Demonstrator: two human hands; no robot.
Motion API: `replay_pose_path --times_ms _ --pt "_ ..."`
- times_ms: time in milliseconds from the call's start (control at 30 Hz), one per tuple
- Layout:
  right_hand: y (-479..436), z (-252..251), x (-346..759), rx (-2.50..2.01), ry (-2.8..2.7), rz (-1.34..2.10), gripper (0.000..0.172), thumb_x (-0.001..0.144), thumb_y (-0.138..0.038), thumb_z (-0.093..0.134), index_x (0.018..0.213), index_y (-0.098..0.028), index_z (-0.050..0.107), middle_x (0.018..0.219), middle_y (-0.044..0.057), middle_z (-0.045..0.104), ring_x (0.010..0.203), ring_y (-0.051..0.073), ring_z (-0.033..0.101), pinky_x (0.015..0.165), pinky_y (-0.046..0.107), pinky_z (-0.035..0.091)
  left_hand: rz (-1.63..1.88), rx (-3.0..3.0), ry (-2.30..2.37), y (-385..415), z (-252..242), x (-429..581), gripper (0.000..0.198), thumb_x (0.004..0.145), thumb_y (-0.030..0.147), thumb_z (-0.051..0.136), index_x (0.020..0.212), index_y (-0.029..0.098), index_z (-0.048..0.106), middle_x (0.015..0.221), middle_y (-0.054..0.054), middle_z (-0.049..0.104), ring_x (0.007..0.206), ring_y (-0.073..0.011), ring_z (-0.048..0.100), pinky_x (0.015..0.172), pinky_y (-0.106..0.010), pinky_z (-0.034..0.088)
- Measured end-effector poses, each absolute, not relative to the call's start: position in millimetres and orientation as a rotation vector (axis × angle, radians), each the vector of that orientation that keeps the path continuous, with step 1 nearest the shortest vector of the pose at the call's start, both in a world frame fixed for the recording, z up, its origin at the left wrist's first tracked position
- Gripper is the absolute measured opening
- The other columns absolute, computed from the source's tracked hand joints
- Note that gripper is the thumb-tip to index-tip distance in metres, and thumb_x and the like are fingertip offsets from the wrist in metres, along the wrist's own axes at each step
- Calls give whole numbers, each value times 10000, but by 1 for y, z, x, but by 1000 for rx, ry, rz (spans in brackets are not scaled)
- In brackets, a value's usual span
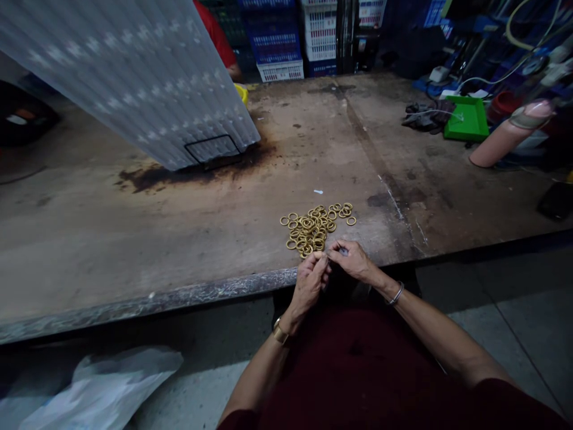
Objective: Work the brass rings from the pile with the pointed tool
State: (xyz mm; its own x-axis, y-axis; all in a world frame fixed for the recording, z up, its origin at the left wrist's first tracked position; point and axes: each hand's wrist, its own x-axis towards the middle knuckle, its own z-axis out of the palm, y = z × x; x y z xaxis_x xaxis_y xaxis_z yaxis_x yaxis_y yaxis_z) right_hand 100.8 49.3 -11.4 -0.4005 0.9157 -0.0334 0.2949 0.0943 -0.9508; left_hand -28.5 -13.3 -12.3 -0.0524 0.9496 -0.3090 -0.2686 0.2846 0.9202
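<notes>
A loose pile of brass-coloured rings (308, 224) lies near the front edge of the wooden workbench (215, 233). Just in front of it, my left hand (311, 279) is closed in a pinch, its fingertips meeting those of the other hand. My right hand (354, 261) is also closed, thumb and fingers pressed together close to the pile. Whatever sits between the fingertips is too small and dim to name. A few rings lie apart at the pile's right side.
A tall stack of translucent ribbed plastic (147, 77) leans in a black wire stand (213, 149) at the back left. On the right are a green tray (468, 118) and a pinkish cylinder (510, 134). Crates (277, 36) stand behind the bench; a plastic bag (107, 385) is below left.
</notes>
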Motion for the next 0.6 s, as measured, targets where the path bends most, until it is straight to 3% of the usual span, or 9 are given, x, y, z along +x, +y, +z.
replay_pose_path --times_ms 333,600 --pt "51 -8 102 -1232 -1723 1381 200 775 -323 491 693 -166 585 635 -15 580 602 106 503 607 219 397 1203 701 1175 -16 -16 -28 384 731 531 657 799 171 541 614 60 495 432 -26 390 391 -141 276" --pt "41 -12 108 -1288 -2356 833 137 801 -209 482 763 -181 611 652 24 617 590 132 514 584 237 309 1219 747 1246 -13 -10 -28 404 714 544 661 793 168 537 598 59 493 429 -31 385 391 -147 283"
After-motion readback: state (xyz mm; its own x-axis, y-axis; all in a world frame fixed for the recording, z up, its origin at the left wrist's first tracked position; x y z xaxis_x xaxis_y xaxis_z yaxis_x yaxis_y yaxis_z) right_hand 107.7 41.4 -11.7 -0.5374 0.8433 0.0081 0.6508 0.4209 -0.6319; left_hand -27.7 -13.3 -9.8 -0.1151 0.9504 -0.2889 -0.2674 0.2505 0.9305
